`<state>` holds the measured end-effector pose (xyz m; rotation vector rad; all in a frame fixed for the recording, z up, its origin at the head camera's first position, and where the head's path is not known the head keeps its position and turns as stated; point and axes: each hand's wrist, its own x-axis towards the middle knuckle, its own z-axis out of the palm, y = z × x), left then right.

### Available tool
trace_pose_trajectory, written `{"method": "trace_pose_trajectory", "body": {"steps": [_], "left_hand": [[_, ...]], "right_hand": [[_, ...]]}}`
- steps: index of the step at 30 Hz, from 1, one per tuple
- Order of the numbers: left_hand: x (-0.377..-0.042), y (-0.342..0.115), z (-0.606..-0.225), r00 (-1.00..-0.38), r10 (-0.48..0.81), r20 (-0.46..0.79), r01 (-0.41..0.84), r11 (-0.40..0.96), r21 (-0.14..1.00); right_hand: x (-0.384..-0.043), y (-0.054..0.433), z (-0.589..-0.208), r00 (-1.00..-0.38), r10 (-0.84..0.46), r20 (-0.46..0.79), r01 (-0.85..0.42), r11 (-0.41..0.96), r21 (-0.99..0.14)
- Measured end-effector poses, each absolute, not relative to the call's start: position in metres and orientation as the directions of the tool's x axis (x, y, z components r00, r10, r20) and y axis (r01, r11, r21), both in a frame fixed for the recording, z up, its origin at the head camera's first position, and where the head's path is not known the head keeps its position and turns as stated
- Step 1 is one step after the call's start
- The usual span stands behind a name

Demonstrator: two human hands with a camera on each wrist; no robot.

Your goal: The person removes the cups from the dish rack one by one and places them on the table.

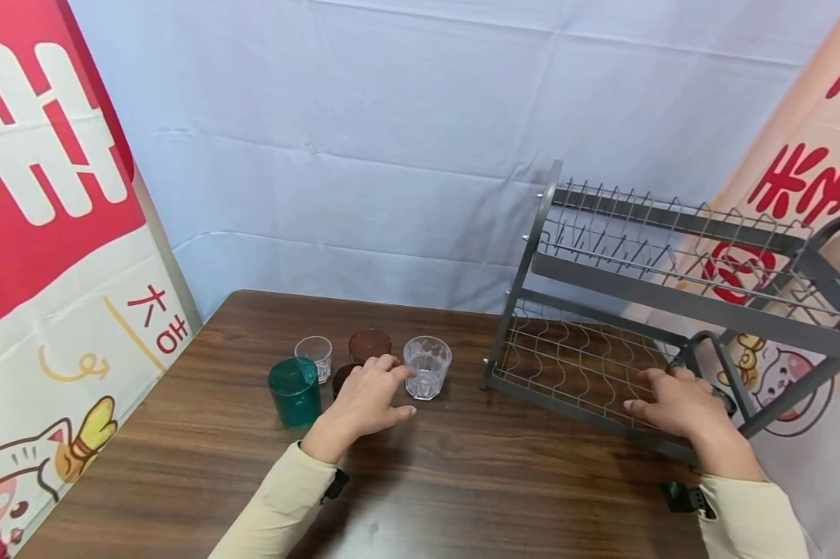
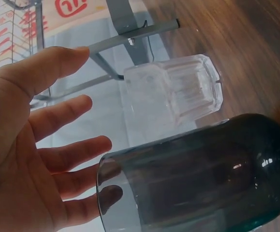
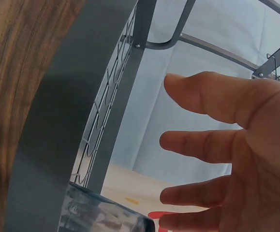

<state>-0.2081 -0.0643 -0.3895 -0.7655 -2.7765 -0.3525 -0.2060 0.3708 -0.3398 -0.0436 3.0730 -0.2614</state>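
Observation:
My left hand [image 1: 364, 400] hovers over a group of glasses, its fingers apart. Just right of its fingertips stands a clear faceted glass [image 1: 427, 373]. Partly hidden under the hand are a dark glass [image 1: 341, 379] and a reddish-brown glass [image 1: 369, 341]. A teal glass [image 1: 295, 396] and a small clear glass [image 1: 315, 355] stand to its left. In the left wrist view, a dark-tinted glass [image 2: 193, 179] lies close beside the lower fingers. My right hand [image 1: 682, 404], fingers spread, is over the rack's lower shelf, near a clear, dark-rimmed glass [image 3: 106, 212].
A grey two-tier dish rack [image 1: 671, 295] stands on the right of the brown wooden table [image 1: 476, 481], with wire slots on top and a wavy wire shelf [image 1: 567, 357] below. A pale cloth [image 1: 364, 155] hangs behind, with printed banners [image 1: 57, 256] at the sides.

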Motion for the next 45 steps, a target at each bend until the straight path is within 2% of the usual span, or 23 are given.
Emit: {"method": "trace_pose_trajectory", "body": {"steps": [11,21,36,45], "left_hand": [[-0.21,-0.056,-0.394,-0.827,0.48,0.291,0.532,0.837,0.131],[-0.209,-0.052,-0.398,-0.82,0.494,0.289,0.541,0.833,0.113],[-0.207,-0.041,-0.397,-0.855,0.434,0.285,0.47,0.88,0.07],[-0.205,-0.035,-0.395,-0.862,0.429,0.27,0.457,0.888,0.049]], "right_hand": [[-0.207,0.388,-0.346,-0.999,-0.011,-0.04,-0.004,0.986,-0.165],[-0.211,0.4,-0.352,-0.994,0.048,-0.1,0.065,0.983,-0.169],[-0.215,0.413,-0.355,-0.995,0.085,-0.06,0.094,0.978,-0.186],[-0.218,0.419,-0.354,-0.998,0.059,-0.028,0.063,0.983,-0.175]]}}
